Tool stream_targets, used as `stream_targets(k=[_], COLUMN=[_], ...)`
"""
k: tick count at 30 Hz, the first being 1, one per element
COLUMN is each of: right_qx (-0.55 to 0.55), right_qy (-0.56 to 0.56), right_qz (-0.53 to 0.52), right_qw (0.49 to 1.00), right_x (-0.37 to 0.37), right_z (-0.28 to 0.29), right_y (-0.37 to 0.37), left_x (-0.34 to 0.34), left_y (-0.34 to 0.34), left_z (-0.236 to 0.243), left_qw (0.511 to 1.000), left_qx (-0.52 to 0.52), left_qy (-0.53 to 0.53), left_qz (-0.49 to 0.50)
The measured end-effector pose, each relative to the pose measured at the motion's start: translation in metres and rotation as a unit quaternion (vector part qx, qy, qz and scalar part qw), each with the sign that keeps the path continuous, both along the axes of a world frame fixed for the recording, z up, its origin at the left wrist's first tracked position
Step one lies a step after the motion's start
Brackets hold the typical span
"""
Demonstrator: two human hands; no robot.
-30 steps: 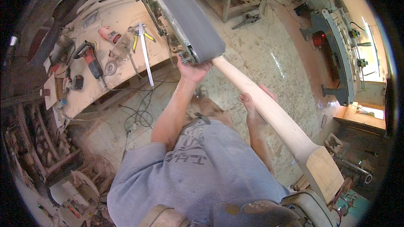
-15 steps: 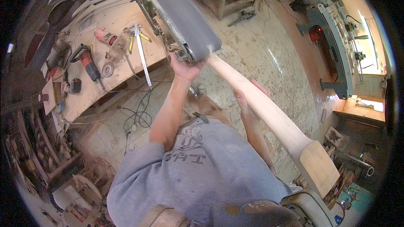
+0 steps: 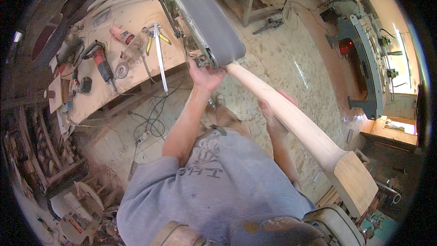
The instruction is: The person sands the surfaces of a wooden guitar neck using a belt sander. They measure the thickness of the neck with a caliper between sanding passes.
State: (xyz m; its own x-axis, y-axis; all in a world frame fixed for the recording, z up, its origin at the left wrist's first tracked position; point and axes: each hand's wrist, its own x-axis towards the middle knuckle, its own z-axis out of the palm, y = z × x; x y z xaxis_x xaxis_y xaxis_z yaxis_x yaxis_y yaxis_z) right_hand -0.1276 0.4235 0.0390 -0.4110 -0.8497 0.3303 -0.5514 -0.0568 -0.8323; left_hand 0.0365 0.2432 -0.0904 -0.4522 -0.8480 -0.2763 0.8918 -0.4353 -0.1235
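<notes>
Two arms [image 3: 184, 123] reach forward, and between them dark lettering [image 3: 201, 171] runs across the grey shirt [image 3: 246, 177], upside down and lost among the folds. Right grip [image 3: 274, 122] is wrapped around a long, pale piece of wood [image 3: 302, 125], thumb one side, fingers the other! Left grip [image 3: 207, 78] stretches further out, palm up under the belt sander [image 3: 205, 18]; fingertips are hidden, so I can't tell what they pinch. The wood slants down rightward, narrow tip right at the sander's lower end.

The belt sander [image 3: 207, 20] hides part of the left hand [image 3: 207, 79].
</notes>
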Motion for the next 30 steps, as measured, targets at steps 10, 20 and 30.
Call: stream_targets(k=[10,20,30], right_qx=[0.002,-0.060,-0.046], right_qy=[0.016,0.130,-0.032], right_qz=[-0.017,-0.015,-0.014], right_qw=[1.000,0.990,0.998], right_x=[-0.003,-0.005,-0.010], right_z=[0.010,-0.012,-0.012], right_y=[-0.008,-0.014,-0.010], left_x=[-0.006,-0.007,-0.008], left_y=[0.004,0.005,0.014], left_z=[0.004,0.009,0.004], left_qw=[0.996,0.994,0.998], left_qx=[0.085,0.087,0.040], left_qy=[-0.035,-0.060,-0.037], left_qz=[0.016,0.015,0.018])
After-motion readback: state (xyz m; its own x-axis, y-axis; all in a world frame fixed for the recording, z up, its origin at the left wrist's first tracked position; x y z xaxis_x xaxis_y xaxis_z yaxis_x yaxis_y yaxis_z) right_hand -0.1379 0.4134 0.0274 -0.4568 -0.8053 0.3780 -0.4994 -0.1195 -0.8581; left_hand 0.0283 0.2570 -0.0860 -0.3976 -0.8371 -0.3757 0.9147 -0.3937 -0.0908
